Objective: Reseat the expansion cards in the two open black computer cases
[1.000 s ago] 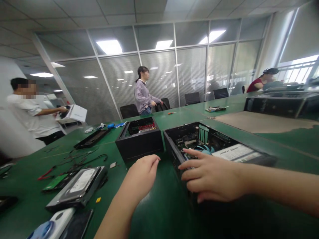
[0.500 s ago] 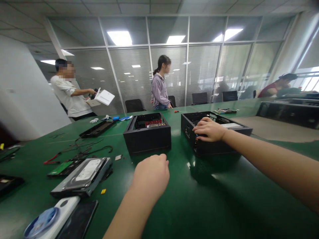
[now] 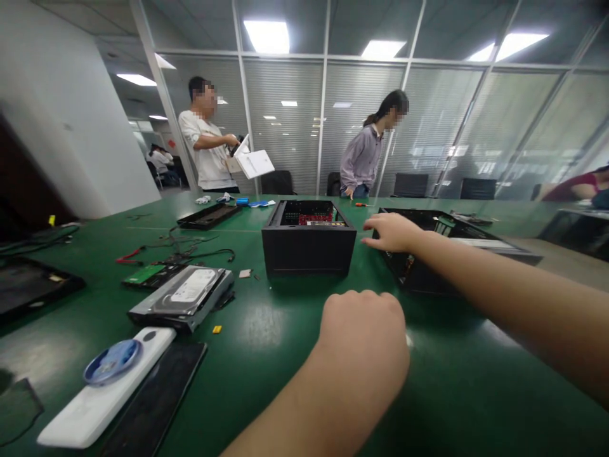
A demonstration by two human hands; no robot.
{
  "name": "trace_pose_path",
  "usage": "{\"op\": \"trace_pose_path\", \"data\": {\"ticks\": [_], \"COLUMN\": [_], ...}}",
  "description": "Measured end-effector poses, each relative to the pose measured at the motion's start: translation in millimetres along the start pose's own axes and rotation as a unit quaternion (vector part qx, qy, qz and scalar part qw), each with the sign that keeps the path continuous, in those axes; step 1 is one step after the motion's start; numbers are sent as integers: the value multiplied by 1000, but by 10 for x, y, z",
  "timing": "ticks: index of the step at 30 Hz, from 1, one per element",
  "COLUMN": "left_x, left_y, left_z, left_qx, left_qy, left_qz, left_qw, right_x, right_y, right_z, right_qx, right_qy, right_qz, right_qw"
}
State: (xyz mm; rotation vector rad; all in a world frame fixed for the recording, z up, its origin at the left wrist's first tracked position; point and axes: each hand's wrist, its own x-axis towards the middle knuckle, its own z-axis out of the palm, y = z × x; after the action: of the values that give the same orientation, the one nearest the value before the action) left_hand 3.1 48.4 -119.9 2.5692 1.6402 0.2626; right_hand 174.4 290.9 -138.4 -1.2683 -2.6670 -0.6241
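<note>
My left hand (image 3: 366, 343) is a closed fist over the near part of the table, back of the hand up. Its fingers are curled out of sight, so whatever it may hold is hidden. My right hand (image 3: 392, 232) reaches across the right black computer case (image 3: 431, 270), over its left edge. Its thumb and fingers are apart, with nothing seen between them; whether it touches the case I cannot tell. Another open-topped black computer case (image 3: 309, 252) stands to its left, a red circuit board (image 3: 314, 219) showing inside.
On the left of the green table (image 3: 266, 374) lie a hard drive (image 3: 183, 295), dark cables (image 3: 209, 254), a white device (image 3: 107, 397), a black slab (image 3: 157, 393) and a yellow piece (image 3: 217, 329). Two people stand beyond the table; one holds an opened white box (image 3: 257, 163).
The view has turned left and down. My right hand has come away from the inside of the right case and opened toward its left edge. My left hand stays closed.
</note>
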Motion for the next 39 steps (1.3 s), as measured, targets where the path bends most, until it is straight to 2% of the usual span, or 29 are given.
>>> {"op": "trace_pose_path", "data": {"ticks": [3, 5, 8, 13, 18, 21, 24, 30, 33, 36, 39], "left_x": [16, 25, 51, 79, 50, 13, -38, -213, -331, -377, -281], "left_y": [-14, -19, -25, -59, -169, -260, -339, -360, -327, -341, -392], "left_z": [52, 73, 93, 84, -17, -108, -219, -487, -587, -605, -507], "left_qx": [3, 6, 7, 16, 27, 30, 21, 11, 9, -10, -12], "left_qy": [7, 2, -12, -29, -9, 31, 65, 92, 105, 101, 94], "left_qz": [2, 3, 4, -8, -21, -33, -59, -112, -118, -94, -68], "left_qw": [1000, 1000, 1000, 999, 999, 999, 996, 989, 987, 990, 993], "right_x": [416, 613, 779, 906, 851, 612, 237, -733, -1262, -1769, -2233], "right_y": [-486, -777, -1052, -1114, -1052, -1034, -1051, -1180, -1241, -1294, -1336], "right_z": [30, 69, 130, 184, 138, 76, -53, -530, -790, -1028, -1158], "right_qx": [53, 41, 30, 62, 72, 76, 89, 125, 129, 131, 136], "right_qy": [34, 80, 101, 91, 68, 86, 92, 74, 61, 71, 77], "right_qz": [-34, -21, 23, 102, 73, 52, 35, -13, -35, -49, -55], "right_qw": [997, 996, 994, 989, 992, 992, 991, 989, 989, 988, 986]}}
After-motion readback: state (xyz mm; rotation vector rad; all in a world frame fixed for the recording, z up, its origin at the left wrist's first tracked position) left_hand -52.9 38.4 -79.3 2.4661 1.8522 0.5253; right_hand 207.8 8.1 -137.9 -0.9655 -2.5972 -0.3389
